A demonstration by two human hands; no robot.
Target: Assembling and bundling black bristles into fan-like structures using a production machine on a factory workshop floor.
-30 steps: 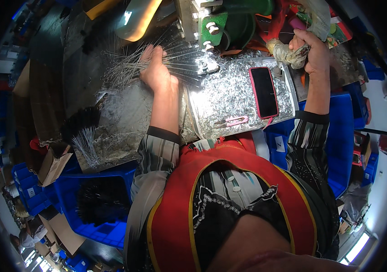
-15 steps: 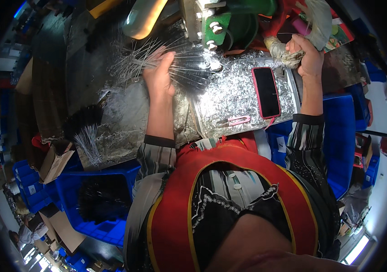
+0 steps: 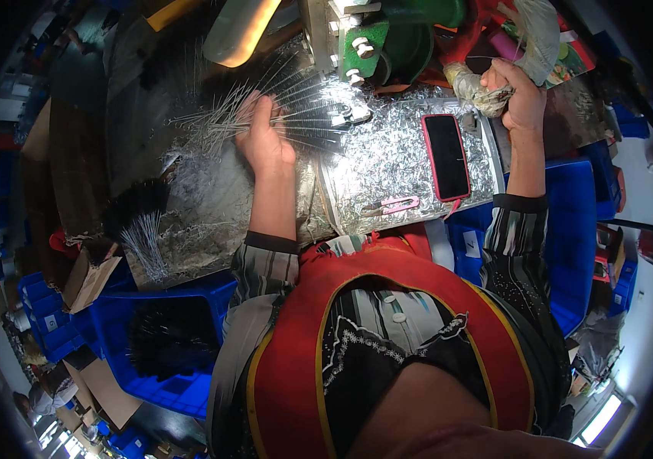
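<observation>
My left hand (image 3: 267, 147) is closed around a fanned bundle of thin wire brushes (image 3: 218, 122), its thumb lying over them. Bare metal stems stick out to the left; the finer ends spread rightward under bright light, near the metal part (image 3: 353, 113) at the foot of a green machine (image 3: 374, 47). My right hand (image 3: 524, 103) grips a handle wrapped in pale, worn cloth (image 3: 468, 83), on the machine's right side. Its fingers are partly hidden by the wrapping.
A red-cased phone (image 3: 446, 157) and pink thread snips (image 3: 399, 205) lie on the shiny foil-like bench cover (image 3: 372, 180). More wire brushes (image 3: 143, 241) lie at the bench's left edge. A lit lamp (image 3: 242, 34) hangs above. Blue bins (image 3: 166, 392) stand on both sides.
My left hand has shifted slightly toward me and left, and its bundle of brushes has turned a little, showing less dark bristle. My right hand stays on the wrapped handle.
</observation>
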